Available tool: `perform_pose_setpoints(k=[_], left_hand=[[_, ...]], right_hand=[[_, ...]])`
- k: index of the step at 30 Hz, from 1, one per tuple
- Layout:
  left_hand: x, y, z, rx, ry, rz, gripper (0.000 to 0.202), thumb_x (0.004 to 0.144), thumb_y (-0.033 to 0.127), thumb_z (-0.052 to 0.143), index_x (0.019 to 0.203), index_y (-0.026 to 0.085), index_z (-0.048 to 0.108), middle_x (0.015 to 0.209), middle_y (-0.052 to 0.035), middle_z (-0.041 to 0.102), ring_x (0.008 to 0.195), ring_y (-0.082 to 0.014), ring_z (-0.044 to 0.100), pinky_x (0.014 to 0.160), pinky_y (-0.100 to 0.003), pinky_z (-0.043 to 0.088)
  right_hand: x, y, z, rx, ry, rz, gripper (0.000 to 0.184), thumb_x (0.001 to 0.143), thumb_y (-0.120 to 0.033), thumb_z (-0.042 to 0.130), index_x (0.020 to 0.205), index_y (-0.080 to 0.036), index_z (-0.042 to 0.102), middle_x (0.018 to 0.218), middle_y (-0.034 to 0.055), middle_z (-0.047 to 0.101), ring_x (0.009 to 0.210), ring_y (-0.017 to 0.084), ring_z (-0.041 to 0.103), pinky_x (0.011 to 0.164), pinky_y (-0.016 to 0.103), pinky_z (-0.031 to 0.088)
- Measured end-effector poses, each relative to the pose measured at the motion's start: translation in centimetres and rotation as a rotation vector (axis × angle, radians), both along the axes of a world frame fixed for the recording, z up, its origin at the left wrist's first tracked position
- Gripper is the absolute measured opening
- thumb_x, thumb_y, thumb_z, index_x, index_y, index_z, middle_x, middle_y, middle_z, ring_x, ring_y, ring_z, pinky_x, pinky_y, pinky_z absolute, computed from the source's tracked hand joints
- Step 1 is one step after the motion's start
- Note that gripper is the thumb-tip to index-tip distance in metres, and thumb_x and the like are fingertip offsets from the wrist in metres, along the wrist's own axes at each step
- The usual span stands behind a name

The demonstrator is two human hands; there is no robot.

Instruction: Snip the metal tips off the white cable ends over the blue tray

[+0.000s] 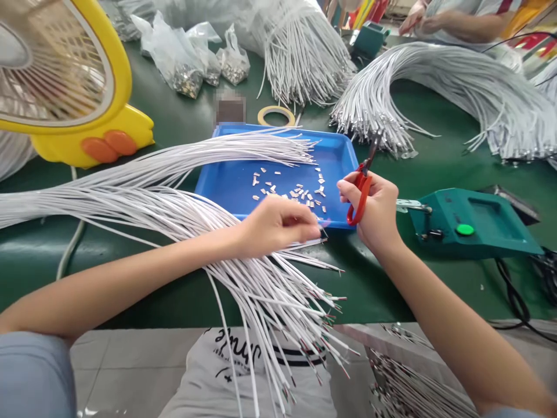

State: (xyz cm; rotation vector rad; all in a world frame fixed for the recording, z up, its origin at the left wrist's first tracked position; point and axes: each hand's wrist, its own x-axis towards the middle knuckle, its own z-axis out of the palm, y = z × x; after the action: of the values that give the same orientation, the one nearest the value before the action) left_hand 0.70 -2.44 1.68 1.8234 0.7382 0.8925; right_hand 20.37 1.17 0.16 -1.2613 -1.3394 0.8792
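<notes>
My left hand (278,225) is closed in a pinch on the end of a white cable, over a fanned bundle of white cables (183,217) that spills across the green table toward my lap. My right hand (376,212) grips red-handled scissors (362,186), blades pointing up and away. Both hands hover at the near edge of a blue tray (339,154), which holds several small white cut-off bits (296,191). More cable ends lie across the tray's far side.
A yellow fan (65,81) stands at the far left. A teal device (470,223) sits right of my hand. Big white cable bundles (435,81), clear bags of metal parts (191,64) and a tape roll (276,115) lie beyond. Another person's hands (418,20) work at the top right.
</notes>
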Motion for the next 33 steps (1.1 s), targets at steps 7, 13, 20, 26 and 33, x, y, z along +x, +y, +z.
perform_pose_setpoints(k=[7, 13, 20, 26, 33], left_hand=[[0.1, -1.0, 1.2, 0.033, 0.372, -0.48, 0.018, 0.084, 0.022, 0.056, 0.08, 0.011, 0.07, 0.072, -0.0029, 0.066, 0.061, -0.0064, 0.053, 0.06, -0.017, 0.042], [-1.1, 1.1, 1.6, 0.493, 0.675, -0.199, 0.035, 0.092, 0.04, 0.045, 0.087, 0.014, 0.069, 0.087, -0.006, 0.065, 0.068, -0.0115, 0.058, 0.055, -0.024, 0.036], [-7.1, 7.2, 2.3, 0.608, 1.353, 0.501, 0.026, 0.086, 0.014, 0.042, 0.087, 0.01, 0.068, 0.098, -0.0121, 0.064, 0.081, -0.0224, 0.063, 0.058, -0.029, 0.033], [-7.8, 7.7, 1.8, 0.621, 1.296, 0.521, 0.03, 0.087, 0.012, 0.037, 0.087, 0.011, 0.067, 0.096, -0.0157, 0.064, 0.091, -0.029, 0.059, 0.061, -0.032, 0.036], [-7.6, 7.7, 1.8, 0.726, 1.349, 0.573, 0.027, 0.08, 0.006, 0.038, 0.091, 0.007, 0.063, 0.094, -0.018, 0.063, 0.094, -0.0301, 0.057, 0.067, -0.036, 0.038]], right_hand=[[0.1, 0.2, 0.1, 0.033, -0.018, -0.015, 0.008, 0.07, -0.021, 0.069, 0.067, -0.019, 0.061, 0.059, -0.0019, 0.054, 0.053, 0.011, 0.047, 0.054, 0.027, 0.036], [0.1, 0.1, 0.4, 0.009, -0.028, -0.028, 0.01, 0.068, -0.021, 0.071, 0.068, -0.017, 0.061, 0.06, -0.0006, 0.054, 0.053, 0.011, 0.047, 0.054, 0.027, 0.036], [0.3, 0.2, 0.5, 0.001, 0.017, -0.017, 0.009, 0.068, -0.021, 0.071, 0.067, -0.018, 0.063, 0.059, 0.0005, 0.054, 0.053, 0.012, 0.047, 0.053, 0.03, 0.034], [0.1, 0.1, 0.9, -0.014, 0.032, -0.033, 0.01, 0.067, -0.02, 0.071, 0.065, -0.017, 0.061, 0.057, -0.0002, 0.052, 0.052, 0.011, 0.045, 0.053, 0.029, 0.034], [0.2, 0.1, 0.7, -0.017, 0.036, -0.029, 0.009, 0.068, -0.02, 0.069, 0.066, -0.016, 0.061, 0.057, 0.0, 0.052, 0.052, 0.011, 0.045, 0.053, 0.029, 0.034]])
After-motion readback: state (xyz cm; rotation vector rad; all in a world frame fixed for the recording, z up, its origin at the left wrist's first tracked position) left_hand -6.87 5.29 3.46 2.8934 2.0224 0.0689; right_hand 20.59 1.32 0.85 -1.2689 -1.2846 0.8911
